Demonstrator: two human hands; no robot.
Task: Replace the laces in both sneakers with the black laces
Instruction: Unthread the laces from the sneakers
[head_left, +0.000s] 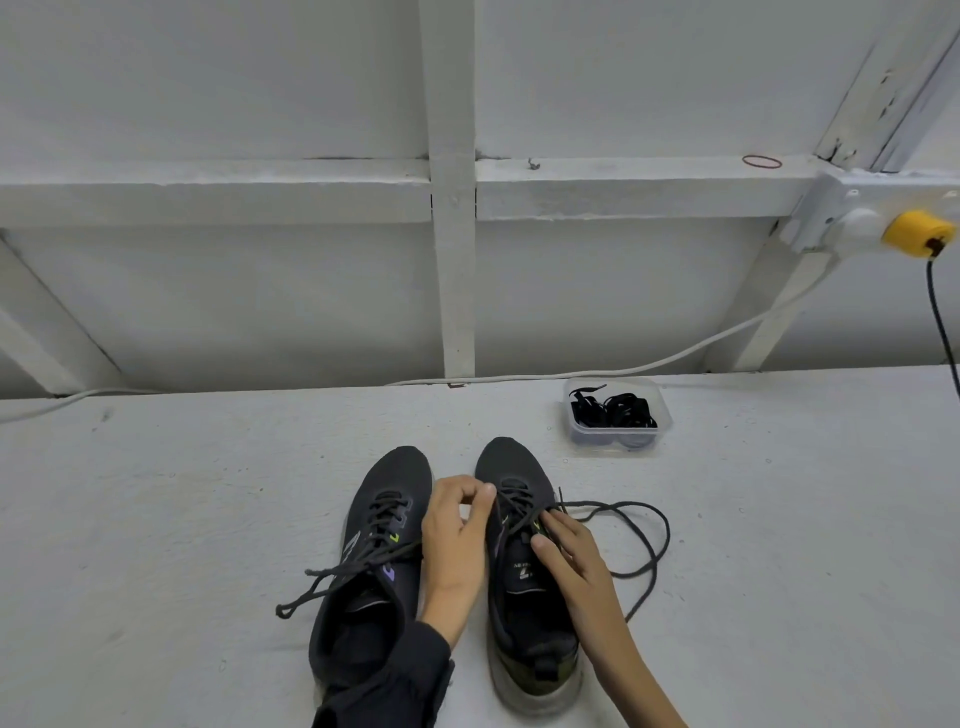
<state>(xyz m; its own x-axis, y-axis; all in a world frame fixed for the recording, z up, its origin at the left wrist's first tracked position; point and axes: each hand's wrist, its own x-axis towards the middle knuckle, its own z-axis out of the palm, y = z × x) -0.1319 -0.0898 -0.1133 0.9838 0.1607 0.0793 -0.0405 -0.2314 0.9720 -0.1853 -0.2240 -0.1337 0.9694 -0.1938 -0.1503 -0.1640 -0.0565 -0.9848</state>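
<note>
Two dark sneakers stand side by side on the white surface, toes pointing away from me. The left sneaker (374, 561) is still laced, its loose dark lace ends trailing left. My left hand (457, 535) lies between the shoes and pinches a lace at the upper eyelets of the right sneaker (519, 613). My right hand (566, 551) rests on that sneaker's tongue, fingers curled on its lace (644, 540), which loops out to the right. Black laces (613, 410) lie bundled in a clear plastic tub (665, 423) behind the shoes.
A white wall with beams rises behind the surface. A white cable (675, 358) runs along its base. At far right a yellow plug (917, 234) sits in a socket, with a black cord (943, 322) hanging down. A red rubber band (762, 161) lies on the ledge.
</note>
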